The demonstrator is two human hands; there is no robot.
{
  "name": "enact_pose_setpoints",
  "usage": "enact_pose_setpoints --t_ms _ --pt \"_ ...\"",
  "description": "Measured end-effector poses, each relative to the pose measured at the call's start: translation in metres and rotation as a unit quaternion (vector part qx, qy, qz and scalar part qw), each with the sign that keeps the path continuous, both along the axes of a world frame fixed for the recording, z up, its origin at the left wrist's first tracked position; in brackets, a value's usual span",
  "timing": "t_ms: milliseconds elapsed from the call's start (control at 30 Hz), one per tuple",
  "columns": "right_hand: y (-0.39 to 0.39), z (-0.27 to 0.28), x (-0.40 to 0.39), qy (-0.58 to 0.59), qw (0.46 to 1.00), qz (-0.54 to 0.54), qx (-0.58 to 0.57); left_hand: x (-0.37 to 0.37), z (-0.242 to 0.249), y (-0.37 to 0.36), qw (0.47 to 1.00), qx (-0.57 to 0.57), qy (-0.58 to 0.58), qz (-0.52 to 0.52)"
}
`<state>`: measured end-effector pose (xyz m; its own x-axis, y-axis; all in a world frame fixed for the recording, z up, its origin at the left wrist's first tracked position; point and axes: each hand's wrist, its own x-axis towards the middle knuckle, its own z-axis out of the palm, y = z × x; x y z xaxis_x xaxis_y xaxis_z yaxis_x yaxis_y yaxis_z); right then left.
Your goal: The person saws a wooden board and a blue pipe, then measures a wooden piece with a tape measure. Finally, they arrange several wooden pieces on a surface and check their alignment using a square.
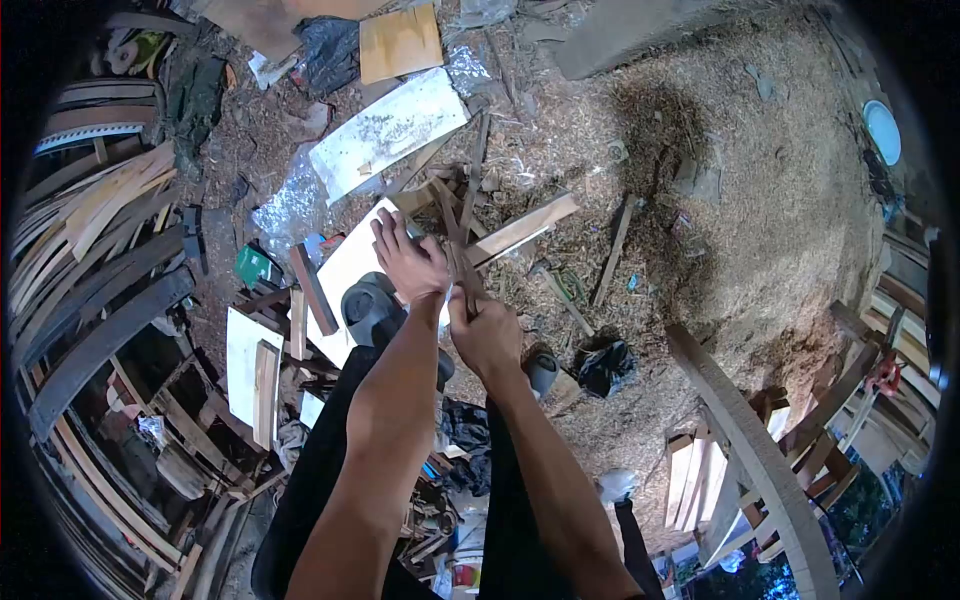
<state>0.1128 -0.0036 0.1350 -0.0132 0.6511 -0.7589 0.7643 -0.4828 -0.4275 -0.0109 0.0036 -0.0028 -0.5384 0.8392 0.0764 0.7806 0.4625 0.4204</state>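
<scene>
My right hand (487,338) is closed around the near end of a brown wooden piece (461,262). That piece runs away from me and overlaps other sticks at its far end. My left hand (412,265) lies beside it with fingers stretched out, thumb side close to the wood, over the edge of a white board (345,262). Just right of the wood, a pale-faced wooden block (525,228) slants outward. My shoes (370,308) are on either side of the hands, the left one on the white board.
Sawdust covers the ground. A stained white panel (390,132) and a plywood square (400,44) lie ahead. Stacked planks (100,210) line the left. On the right are a long beam (755,440), a wooden-handled tool (568,298) and a black plastic bag (606,368).
</scene>
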Motion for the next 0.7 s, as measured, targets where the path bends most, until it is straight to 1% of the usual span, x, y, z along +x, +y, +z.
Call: enact_pose_setpoints --t_ms 33,67,133,200,233,300,333,367,433,500,533,600,633,700 --pt "0.003 0.003 -0.004 -0.008 1.000 -0.015 -0.018 -0.001 -0.002 -0.001 1.000 0.000 0.005 -0.003" --pt "-0.003 0.015 0.002 -0.015 1.000 -0.016 -0.010 0.001 -0.001 -0.010 1.000 -0.004 0.003 -0.002" --pt "-0.035 0.057 0.021 0.042 0.994 -0.074 0.064 0.000 -0.007 -0.005 1.000 0.015 -0.003 -0.001" --pt "-0.078 0.111 0.045 -0.003 0.996 -0.049 0.075 0.003 0.001 -0.008 1.000 0.010 -0.004 0.001" --pt "-0.086 0.124 0.054 0.008 0.996 -0.060 0.064 0.004 0.000 -0.004 1.000 0.021 -0.004 0.000" --pt "-0.082 0.121 0.053 -0.003 0.997 -0.044 0.063 0.001 0.000 -0.001 1.000 0.009 0.001 0.001" --pt "-0.074 0.102 0.047 -0.002 0.995 -0.062 0.074 -0.002 -0.002 0.007 1.000 0.016 0.001 0.003" --pt "-0.071 0.086 0.043 -0.009 0.994 -0.082 0.069 0.002 0.001 -0.001 1.000 0.007 -0.006 0.002" --pt "-0.045 0.050 0.041 0.027 0.997 -0.062 0.045 0.003 0.002 0.003 1.000 0.012 -0.004 0.007" --pt "-0.038 0.021 0.017 0.012 0.991 -0.054 0.122 0.004 0.003 0.000 1.000 0.006 -0.002 0.007" --pt "-0.036 0.018 0.021 0.013 0.990 -0.052 0.132 0.003 0.001 0.001 1.000 0.004 -0.001 0.012" --pt "-0.038 0.018 0.024 0.039 0.993 -0.047 0.096 0.006 0.000 -0.004 1.000 0.012 0.009 0.013" --pt "-0.034 0.016 0.025 0.046 0.992 -0.049 0.103 0.003 -0.001 -0.001 1.000 0.017 0.020 0.009" --pt "-0.032 0.014 0.035 0.075 0.994 -0.046 0.063 0.004 -0.003 -0.001 0.999 0.019 0.021 0.017"
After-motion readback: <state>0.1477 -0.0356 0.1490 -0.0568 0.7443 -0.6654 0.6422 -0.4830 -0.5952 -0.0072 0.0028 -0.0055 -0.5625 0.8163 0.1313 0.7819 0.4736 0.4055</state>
